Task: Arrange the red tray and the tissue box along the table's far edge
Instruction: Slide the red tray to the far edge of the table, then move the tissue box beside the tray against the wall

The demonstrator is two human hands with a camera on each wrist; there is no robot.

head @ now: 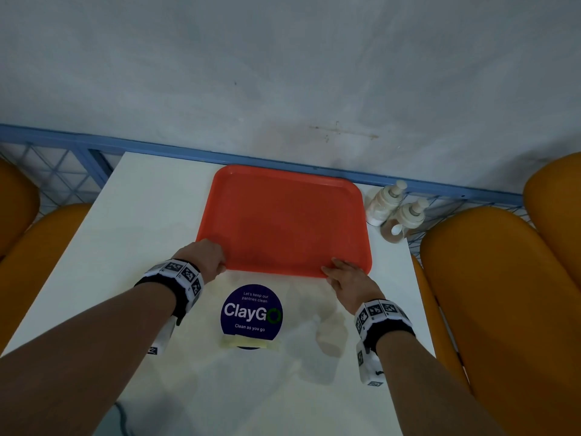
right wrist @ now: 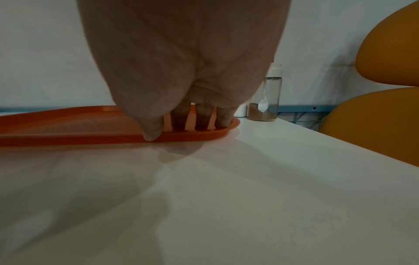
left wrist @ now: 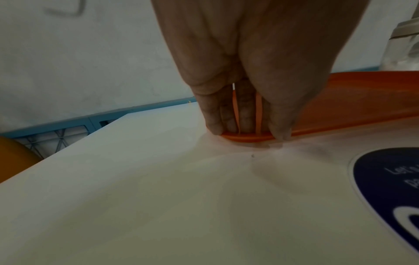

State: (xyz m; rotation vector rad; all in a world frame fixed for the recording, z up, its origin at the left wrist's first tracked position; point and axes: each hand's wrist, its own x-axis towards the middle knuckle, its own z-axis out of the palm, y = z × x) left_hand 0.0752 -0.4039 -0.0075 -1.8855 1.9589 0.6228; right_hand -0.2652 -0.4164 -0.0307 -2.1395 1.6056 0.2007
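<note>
Progress looks about half made: the flat red plastic tray point(head: 284, 220) lies in the upper middle of the frame, its back rim at the white desk's point(head: 125, 215) far edge. Left hand point(head: 206, 254) and right hand point(head: 349, 280) each grip its near corners. No tissue box shows anywhere. Two clear pump jars point(head: 393, 210) crowd the tray's right side, near a round blue sticker point(head: 251, 311).
</note>
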